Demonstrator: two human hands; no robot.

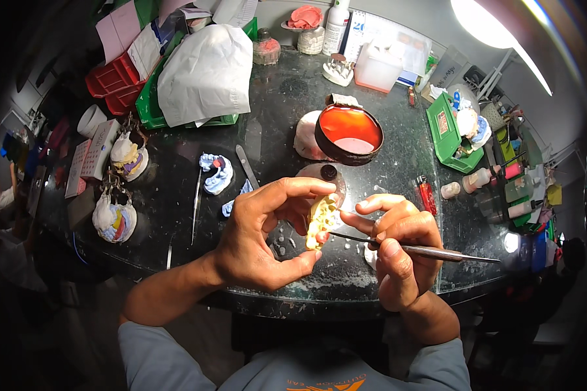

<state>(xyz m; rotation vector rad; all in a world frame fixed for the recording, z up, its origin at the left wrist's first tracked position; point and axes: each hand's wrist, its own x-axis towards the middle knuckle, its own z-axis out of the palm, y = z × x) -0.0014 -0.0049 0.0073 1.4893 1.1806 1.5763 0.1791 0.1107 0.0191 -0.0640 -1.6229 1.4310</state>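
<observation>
Between thumb and fingers, my left hand (261, 228) grips a yellow dental cast (322, 218) by its two ends, held up above the bench. A patch of pink wax (321, 237) shows near its lower end. My right hand (401, 244) pinches a slim metal wax carving tool (430, 251) like a pen. The tool's dark tip meets the cast's right side near the pink patch; whether it touches is hard to tell. Just beyond my left fingertips stands a small glass burner with a dark cap (329, 172), partly hidden by the hand.
A round pan of red wax (350, 132) lies beyond my hands. To the left are a blue-white cast (216, 174), a knife (246, 166) and articulated models (115, 217). Green bins (450, 133) stand at right and far left. A lit lamp (486, 23) hangs upper right.
</observation>
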